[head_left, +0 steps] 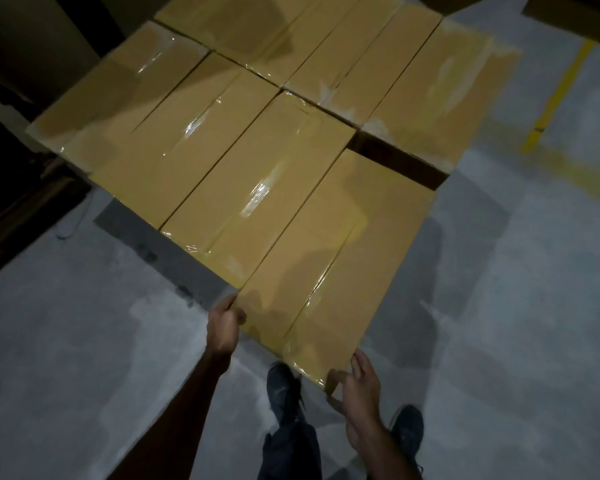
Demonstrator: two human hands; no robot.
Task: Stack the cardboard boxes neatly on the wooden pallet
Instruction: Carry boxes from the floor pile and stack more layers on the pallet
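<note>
We see our left hand [224, 325] gripping the near-left corner of the nearest cardboard box [329, 251], fingers curled over its edge. Our right hand [357, 386] touches its near-right corner, fingers spread loosely. All boxes are taped closed, contents hidden.

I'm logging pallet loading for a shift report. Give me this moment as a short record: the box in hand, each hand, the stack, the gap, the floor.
box in hand: long taped cardboard box, nearest in its row
left hand: grips its near left corner
right hand: fingers spread at its near right corner
stack: taped boxes side by side, a second row behind
gap: dark, behind the held box
floor: grey concrete, yellow line
</note>
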